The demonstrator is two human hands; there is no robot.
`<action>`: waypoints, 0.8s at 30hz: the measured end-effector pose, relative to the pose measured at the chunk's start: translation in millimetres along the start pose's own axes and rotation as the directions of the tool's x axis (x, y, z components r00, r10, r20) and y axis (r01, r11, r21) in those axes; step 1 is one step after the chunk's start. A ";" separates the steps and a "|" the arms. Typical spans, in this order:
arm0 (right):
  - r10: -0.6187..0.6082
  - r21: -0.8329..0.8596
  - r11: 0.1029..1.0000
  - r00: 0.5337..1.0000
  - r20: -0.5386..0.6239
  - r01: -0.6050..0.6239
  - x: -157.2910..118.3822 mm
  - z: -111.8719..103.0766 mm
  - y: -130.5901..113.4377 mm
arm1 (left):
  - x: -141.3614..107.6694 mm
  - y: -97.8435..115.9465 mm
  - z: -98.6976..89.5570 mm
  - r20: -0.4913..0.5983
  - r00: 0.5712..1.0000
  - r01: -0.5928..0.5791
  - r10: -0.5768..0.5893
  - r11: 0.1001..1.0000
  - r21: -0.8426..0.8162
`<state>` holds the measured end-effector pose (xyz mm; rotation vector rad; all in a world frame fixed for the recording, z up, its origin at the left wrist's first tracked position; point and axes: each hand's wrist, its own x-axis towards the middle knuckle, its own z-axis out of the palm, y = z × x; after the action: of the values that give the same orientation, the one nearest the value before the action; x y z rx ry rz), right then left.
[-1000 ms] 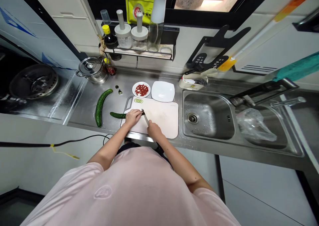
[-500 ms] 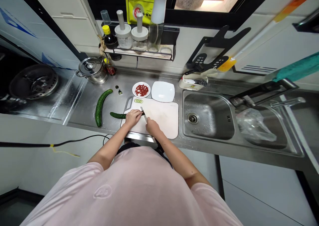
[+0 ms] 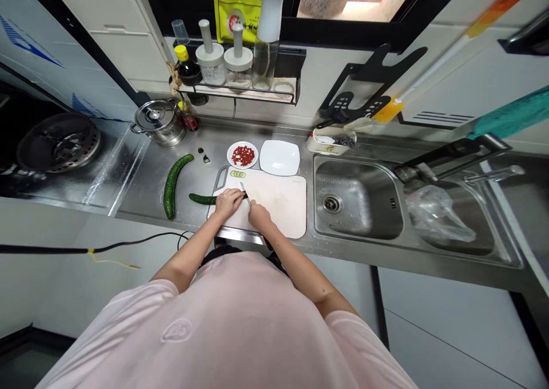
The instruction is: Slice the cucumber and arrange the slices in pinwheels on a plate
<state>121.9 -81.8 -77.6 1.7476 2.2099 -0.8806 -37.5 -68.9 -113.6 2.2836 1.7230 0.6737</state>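
My left hand [image 3: 229, 203] is closed over a dark green cucumber [image 3: 201, 198], whose uncut end sticks out to the left past the white cutting board [image 3: 278, 206]. In my right hand [image 3: 259, 215] is the handle of a knife [image 3: 244, 191]; its blade stands at the cucumber's right end, close to my left fingers. Several thin cucumber slices [image 3: 237, 174] lie in a row at the board's upper left. A second, whole cucumber [image 3: 172, 186] rests on the steel counter to the left. Two small dark cucumber ends [image 3: 206, 159] lie behind it.
Behind the board stand a white plate of red chopped pieces [image 3: 242, 155] and a square white plate [image 3: 279, 158]. To the right is a steel sink [image 3: 360, 206]; a lidded pot [image 3: 158, 123] and a wok [image 3: 58, 143] are leftward. A jar rack [image 3: 240, 93] hangs above.
My right hand, with the knife, has shifted slightly left, closer to my left hand. My left hand keeps its hold on the cucumber. The view has moved very slightly.
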 end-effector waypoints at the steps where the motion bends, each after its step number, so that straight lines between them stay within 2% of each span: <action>1: 0.004 0.000 1.000 1.000 -0.004 -0.004 -0.1 0.8 -0.2 | 0.2 0.0 0.0 0.001 1.000 0.001 -0.001 1.000 0.003; 5: 0.017 -0.009 1.000 1.000 -0.010 -0.017 -4.3 4.6 1.1 | 0.8 0.0 0.1 0.009 1.000 0.003 -0.003 1.000 0.005; 14: 0.038 -0.034 0.999 0.999 0.036 -0.037 -32.6 16.6 11.3 | -1.1 2.7 -0.7 -0.015 1.000 0.021 -0.021 1.000 -0.016; 18: 0.038 -0.035 0.999 0.999 0.020 -0.037 -26.9 16.0 10.0 | -1.0 2.5 -0.6 -0.017 1.000 0.021 -0.021 1.000 -0.019; 24: 0.037 -0.015 0.999 0.999 -0.016 -0.038 -4.1 7.1 -1.5 | -0.8 2.0 -0.7 -0.006 1.000 0.028 -0.028 1.000 -0.009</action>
<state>120.2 -89.3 -80.8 1.7889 2.1802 -0.8419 -36.3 -70.3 -112.4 2.2493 1.7480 0.6822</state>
